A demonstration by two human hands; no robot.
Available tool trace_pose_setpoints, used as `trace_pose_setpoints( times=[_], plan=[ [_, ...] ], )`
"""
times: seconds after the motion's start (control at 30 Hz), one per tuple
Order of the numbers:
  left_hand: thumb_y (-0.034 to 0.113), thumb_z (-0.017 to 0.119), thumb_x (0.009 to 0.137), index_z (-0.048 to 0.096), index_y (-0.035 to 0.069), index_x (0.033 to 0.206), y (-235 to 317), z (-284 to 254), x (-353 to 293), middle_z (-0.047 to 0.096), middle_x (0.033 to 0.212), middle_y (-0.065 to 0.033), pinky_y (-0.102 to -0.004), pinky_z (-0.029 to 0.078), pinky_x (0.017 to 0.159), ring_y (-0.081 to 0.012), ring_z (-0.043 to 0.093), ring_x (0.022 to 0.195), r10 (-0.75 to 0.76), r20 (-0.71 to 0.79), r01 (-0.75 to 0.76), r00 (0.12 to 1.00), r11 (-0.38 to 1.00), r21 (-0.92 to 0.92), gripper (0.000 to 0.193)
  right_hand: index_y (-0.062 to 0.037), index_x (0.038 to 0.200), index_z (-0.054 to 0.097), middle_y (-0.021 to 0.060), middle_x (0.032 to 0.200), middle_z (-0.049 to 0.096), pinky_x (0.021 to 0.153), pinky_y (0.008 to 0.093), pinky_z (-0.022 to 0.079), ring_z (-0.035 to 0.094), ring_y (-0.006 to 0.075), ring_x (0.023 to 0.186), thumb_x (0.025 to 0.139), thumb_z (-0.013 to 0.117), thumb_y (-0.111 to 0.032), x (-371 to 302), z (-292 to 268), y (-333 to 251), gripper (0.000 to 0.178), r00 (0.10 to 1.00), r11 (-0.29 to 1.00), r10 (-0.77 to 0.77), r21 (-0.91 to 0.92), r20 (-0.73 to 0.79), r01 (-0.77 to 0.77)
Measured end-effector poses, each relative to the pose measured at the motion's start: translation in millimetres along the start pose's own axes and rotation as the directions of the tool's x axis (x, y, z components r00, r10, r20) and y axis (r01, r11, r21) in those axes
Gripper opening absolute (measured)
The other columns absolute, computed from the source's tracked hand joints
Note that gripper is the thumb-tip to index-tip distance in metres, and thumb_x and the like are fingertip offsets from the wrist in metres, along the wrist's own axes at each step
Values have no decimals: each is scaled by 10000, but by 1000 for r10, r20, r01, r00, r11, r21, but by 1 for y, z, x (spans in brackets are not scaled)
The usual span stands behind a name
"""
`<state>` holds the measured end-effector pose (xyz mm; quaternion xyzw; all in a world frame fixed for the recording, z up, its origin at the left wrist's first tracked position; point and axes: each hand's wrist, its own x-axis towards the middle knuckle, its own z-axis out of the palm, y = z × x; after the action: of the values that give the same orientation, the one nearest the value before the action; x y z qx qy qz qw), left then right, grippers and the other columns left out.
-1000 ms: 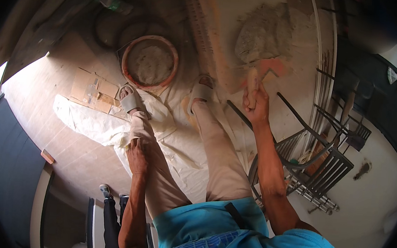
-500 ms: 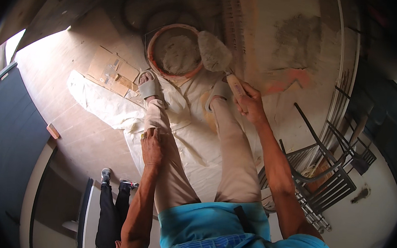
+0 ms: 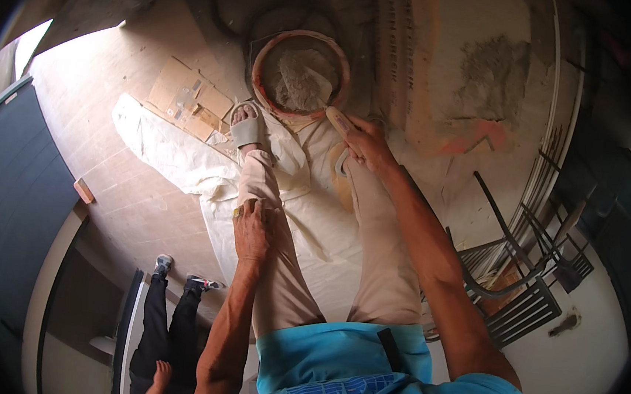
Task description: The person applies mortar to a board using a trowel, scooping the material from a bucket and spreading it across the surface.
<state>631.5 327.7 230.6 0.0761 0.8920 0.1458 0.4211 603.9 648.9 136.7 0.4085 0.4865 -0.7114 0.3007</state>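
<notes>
Head view, looking straight down a standing person's body. The right hand (image 3: pixel 368 143) is closing its fingers around the wooden handle of a trowel (image 3: pixel 321 101), whose blade is dipping into a round reddish basin (image 3: pixel 268 49) holding grey mortar (image 3: pixel 299 77); the basin is sitting on the floor just ahead of the person's feet. The left hand (image 3: pixel 254 229) is resting flat on the left knee, fingers spread loosely and gripping nothing. The legs are wearing pale trousers (image 3: pixel 370 260), and the left foot is showing in a light sandal (image 3: pixel 245 126) touching the basin's near rim; the right foot is lying hidden behind the right hand and wrist. A white sheet (image 3: pixel 177 160) is spreading across the tiled floor under the feet, with flattened cardboard (image 3: pixel 186 102) lying beside it. To the right of the basin a wall surface (image 3: pixel 458 82) is bearing a patch of grey plaster (image 3: pixel 498 67) above orange and red marks. Further right, dark metal chairs (image 3: pixel 516 287) are standing close to the right forearm. At lower left, a second person's dark trousers and shoes (image 3: pixel 162 311) are showing, well apart from the basin.
</notes>
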Motion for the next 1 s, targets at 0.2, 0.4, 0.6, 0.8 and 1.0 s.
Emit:
trace_pose_setpoints(
  times=[0.2,0.4,0.6,0.8,1.0],
  plan=[
    [189,698,845,591,45,1244,-1,-1,0,569,1188,-166,-466,422,968,-381,539,1100,-2,-21,3,1000,999,36,438,-46,1391,586,60,750,587,360,246,336,445,79,444,812,596,-124,9,8,-7,585,1000,998,28,-50,8,-28],
    [274,641,926,596,31,1230,1,-1,1,577,1173,-176,-469,422,959,-386,548,1084,9,-41,-8,999,999,31,392,-44,1364,603,60,748,587,356,241,330,441,73,442,818,599,-131,14,2,0,553,998,997,62,-46,-15,-63],
    [274,632,933,600,21,1220,1,-2,2,580,1176,-181,-472,420,960,-389,551,1088,-2,-33,2,999,1000,5,384,-42,1299,625,64,758,579,372,233,331,456,77,472,853,585,-144,10,-2,0,460,991,990,131,49,-38,-129],
    [256,643,922,600,19,1220,1,-3,1,581,1175,-180,-466,419,968,-388,549,1087,14,-53,-12,998,999,29,383,-53,1310,600,70,778,564,383,233,337,451,83,482,877,555,-133,10,-8,5,443,985,982,169,93,-44,-164],
    [252,654,912,601,18,1219,1,-5,1,582,1175,-180,-469,418,966,-390,545,1094,15,-36,-15,999,1000,1,389,-75,1316,587,82,779,596,365,243,311,469,91,480,880,577,-142,13,-19,19,441,975,966,219,152,-44,-210]
  ],
)
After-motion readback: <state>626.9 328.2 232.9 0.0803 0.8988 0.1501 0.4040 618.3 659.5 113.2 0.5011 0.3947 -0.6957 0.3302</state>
